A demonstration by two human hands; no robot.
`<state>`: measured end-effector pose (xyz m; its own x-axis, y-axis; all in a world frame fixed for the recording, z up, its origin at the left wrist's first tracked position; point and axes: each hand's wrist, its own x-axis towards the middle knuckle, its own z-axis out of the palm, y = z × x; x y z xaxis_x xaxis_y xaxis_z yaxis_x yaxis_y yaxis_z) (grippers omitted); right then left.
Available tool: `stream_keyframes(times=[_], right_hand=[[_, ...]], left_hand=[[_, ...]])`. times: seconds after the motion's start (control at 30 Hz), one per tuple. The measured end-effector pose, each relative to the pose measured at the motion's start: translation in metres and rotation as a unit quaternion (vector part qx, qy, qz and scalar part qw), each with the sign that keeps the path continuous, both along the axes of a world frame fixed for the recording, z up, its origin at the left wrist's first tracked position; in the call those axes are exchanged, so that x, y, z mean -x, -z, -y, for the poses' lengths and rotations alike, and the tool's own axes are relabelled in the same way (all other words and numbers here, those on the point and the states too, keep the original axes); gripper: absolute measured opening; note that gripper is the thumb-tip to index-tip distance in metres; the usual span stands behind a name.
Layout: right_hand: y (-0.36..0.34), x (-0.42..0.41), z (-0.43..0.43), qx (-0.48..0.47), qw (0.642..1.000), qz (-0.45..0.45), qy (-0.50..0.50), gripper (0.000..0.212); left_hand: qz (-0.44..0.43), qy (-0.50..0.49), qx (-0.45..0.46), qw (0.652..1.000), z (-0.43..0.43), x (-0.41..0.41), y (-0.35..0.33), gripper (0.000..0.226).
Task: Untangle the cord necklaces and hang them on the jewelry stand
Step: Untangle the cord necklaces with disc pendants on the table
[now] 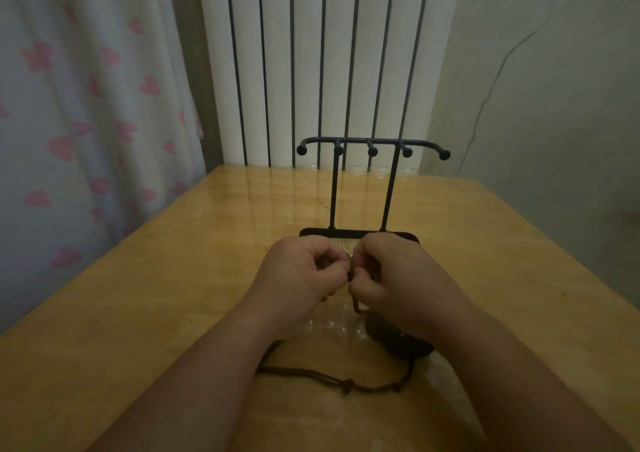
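A black jewelry stand (372, 147) with several knobbed pegs stands upright on the wooden table (173, 278), and nothing hangs on it. Just in front of its base, my left hand (298, 271) and my right hand (391, 275) meet, each pinching the brown cord tangle (352, 271) between curled fingers. A loop of that cord hangs below my right hand. More brown cord (346, 384) with small knots trails on the table between my forearms. A dark round pendant (398, 342) lies partly hidden under my right wrist.
A white radiator (329, 53) rises behind the table's far edge. A curtain with pink hearts (86, 105) hangs at the left. The plain wall (554, 88) at the right has a thin wire running down it.
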<state>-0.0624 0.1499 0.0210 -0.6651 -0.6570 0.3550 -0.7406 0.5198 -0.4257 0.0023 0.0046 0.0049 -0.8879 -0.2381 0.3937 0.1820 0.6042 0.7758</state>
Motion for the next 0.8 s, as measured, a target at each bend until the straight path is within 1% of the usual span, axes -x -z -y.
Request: stream_keyframes(times=[0.17,0.37,0.47,0.53,0.7,0.8], right_hand=[[0.0007,-0.0014,-0.0003,0.007,1.0,0.011,-0.002,0.007],[0.0037,-0.0014,-0.0005,0.031,0.999,0.033,-0.01,0.006],[0.0046,-0.0003,-0.0016,0.059,0.997,0.05,-0.014,0.006],[0.0057,0.0012,-0.0026,0.075,0.995,0.061,-0.014,0.007],[0.0095,0.0023,-0.0027,0.135,0.985,0.104,-0.016,0.007],[0.0073,0.0015,-0.0028,0.156,0.979,0.133,-0.022,0.016]], left_hand=[[-0.013,-0.005,0.015,1.0,0.0003,-0.0009,-0.0017,0.02],[0.024,0.017,-0.011,1.0,0.001,0.001,-0.0012,0.02],[0.042,0.03,-0.052,0.997,0.0016,0.0014,-0.0002,0.019],[0.037,0.027,-0.069,0.997,0.0021,0.0014,-0.0007,0.017],[0.014,0.004,-0.052,0.999,-0.0014,0.0015,-0.0019,0.015],[0.003,0.005,-0.065,0.998,-0.0016,0.0004,-0.0023,0.011]])
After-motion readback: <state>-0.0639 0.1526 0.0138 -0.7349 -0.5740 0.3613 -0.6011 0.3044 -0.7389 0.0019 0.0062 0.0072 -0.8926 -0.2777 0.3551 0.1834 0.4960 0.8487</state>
